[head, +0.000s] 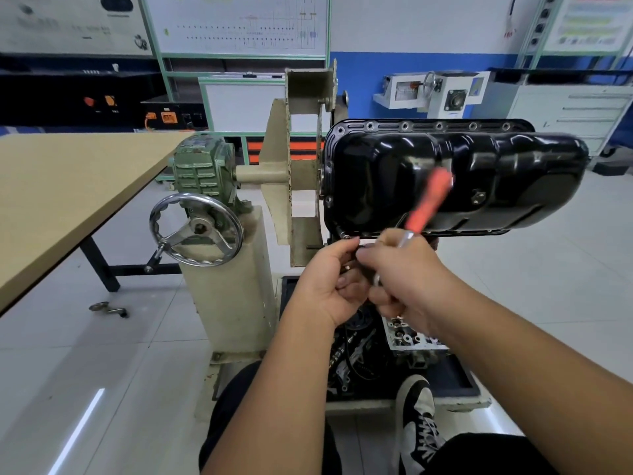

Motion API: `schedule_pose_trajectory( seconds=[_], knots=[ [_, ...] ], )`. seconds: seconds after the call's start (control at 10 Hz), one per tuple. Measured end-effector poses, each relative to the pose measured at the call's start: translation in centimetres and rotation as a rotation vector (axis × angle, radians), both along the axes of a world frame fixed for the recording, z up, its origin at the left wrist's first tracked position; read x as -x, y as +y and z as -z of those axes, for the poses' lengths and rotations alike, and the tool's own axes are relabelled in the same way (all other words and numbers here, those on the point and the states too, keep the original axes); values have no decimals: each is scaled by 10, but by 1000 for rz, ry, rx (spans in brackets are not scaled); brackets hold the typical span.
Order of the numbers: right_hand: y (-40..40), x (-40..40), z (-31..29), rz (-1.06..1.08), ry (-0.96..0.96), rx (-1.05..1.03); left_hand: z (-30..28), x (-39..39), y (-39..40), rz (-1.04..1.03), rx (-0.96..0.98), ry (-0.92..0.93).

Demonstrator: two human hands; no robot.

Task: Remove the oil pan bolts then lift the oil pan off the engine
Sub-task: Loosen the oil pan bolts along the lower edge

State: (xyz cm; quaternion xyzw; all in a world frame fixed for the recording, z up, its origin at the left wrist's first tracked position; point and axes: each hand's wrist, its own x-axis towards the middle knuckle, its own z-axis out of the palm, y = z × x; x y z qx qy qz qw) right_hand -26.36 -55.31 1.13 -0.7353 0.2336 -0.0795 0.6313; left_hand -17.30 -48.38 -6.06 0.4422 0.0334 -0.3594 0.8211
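Here both hands meet just below the black oil pan [455,180]. Right hand [397,269] grips a blurred orange-handled tool [428,204]. Left hand [329,286] fingers are curled; held item cannot be told.

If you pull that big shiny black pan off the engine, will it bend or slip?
The glossy black ribbed metal oil pan probably stays stiff: its pressed ribs and bolted rim look rigid. Its shine hints that it could be slippery, perhaps oily. It looks wide and deep, so two hands seem wise; right now the left hand and right hand are busy below it.
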Motion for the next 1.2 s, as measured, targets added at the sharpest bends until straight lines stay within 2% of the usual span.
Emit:
schedule_pose_trajectory(
  seconds=[0.1, 0.2, 0.3, 0.4, 0.5, 0.6, 0.7, 0.8, 0.9, 1.0, 1.1, 1.2],
  knots=[
    [-4, 5, 2, -146, 83, 1247, 0, 3, -1, -8, -4, -65],
    [5, 9, 5, -167, 44, 1355, 2, 3, -1, -36, 14, -44],
    [1, 7, 12, -51, -137, 879, -1, 3, -3, -45, -12, -75],
    [-3, 0, 9, 144, -52, -293, -2, 6, -7, -58, -14, -73],
    [-2, -1, 0, 185, -78, -1002, -2, 4, -6, -73, 39, -17],
    [-4, 5, -2, -89, 17, 131, -3, 7, -6, -56, 41, -21],
    [-6, 2, 16, -257, 207, 1155, -1, 12, -7, -42, -18, -65],
    [2, 8, 17, -81, -23, 515, -1, 9, -7, -47, -41, -59],
    [0, 4, 15, 69, -62, -840, -5, 7, -5, -62, -60, -23],
    [-5, 6, 14, 90, -69, -916, -5, 6, -5, -47, -24, -14],
    [-12, 12, 22, -108, 17, 422, -4, 5, -8, -50, -49, -44],
    [-16, 13, 34, -216, 43, 1188, -8, 7, -7, -53, -94, -69]
  ],
)
